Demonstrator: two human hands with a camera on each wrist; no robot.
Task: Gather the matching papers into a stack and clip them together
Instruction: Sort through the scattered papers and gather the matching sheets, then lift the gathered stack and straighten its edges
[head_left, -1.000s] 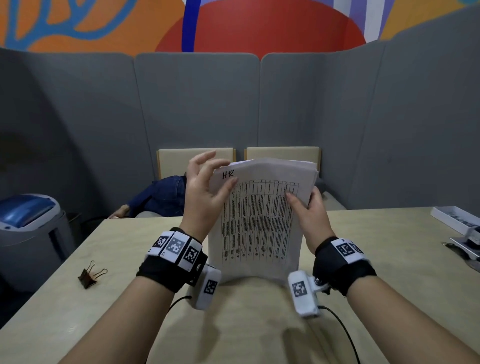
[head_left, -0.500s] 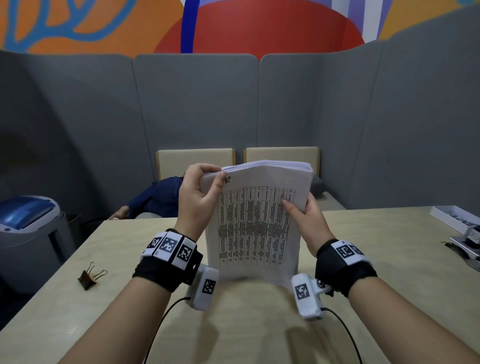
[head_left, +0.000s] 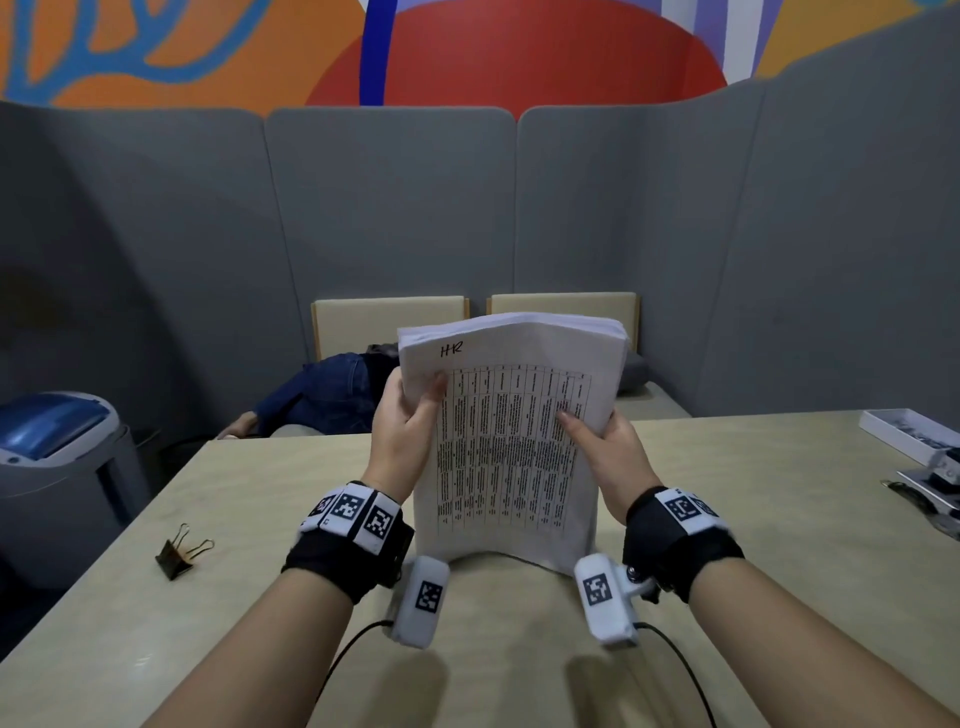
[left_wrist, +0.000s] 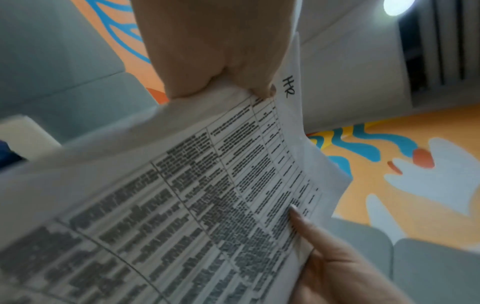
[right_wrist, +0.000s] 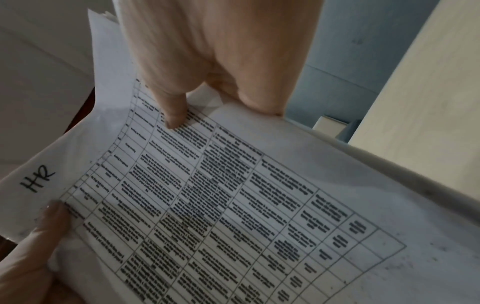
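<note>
A thick stack of white papers (head_left: 511, 447) stands upright on its bottom edge on the beige table (head_left: 779, 545). Its top sheet bears a printed table and a handwritten "HR" (head_left: 451, 349). My left hand (head_left: 408, 421) grips the stack's left edge, thumb on the front. My right hand (head_left: 602, 441) grips the right edge the same way. The left wrist view shows the stack of papers (left_wrist: 182, 205) pinched by the left hand (left_wrist: 221, 67). In the right wrist view the right hand (right_wrist: 207, 82) pinches the stack of papers (right_wrist: 221, 205). A black binder clip (head_left: 179, 556) lies on the table, far left of the hands.
A grey bin with a blue lid (head_left: 52, 457) stands left of the table. A white tray (head_left: 919, 434) and a small device (head_left: 935, 488) sit at the table's right edge. Grey partition panels (head_left: 389, 208) and two chair backs (head_left: 389, 322) close the far side.
My left hand slid down from the stack's top left corner to grip its left edge lower down. The stack now stands straighter with its top edge evened.
</note>
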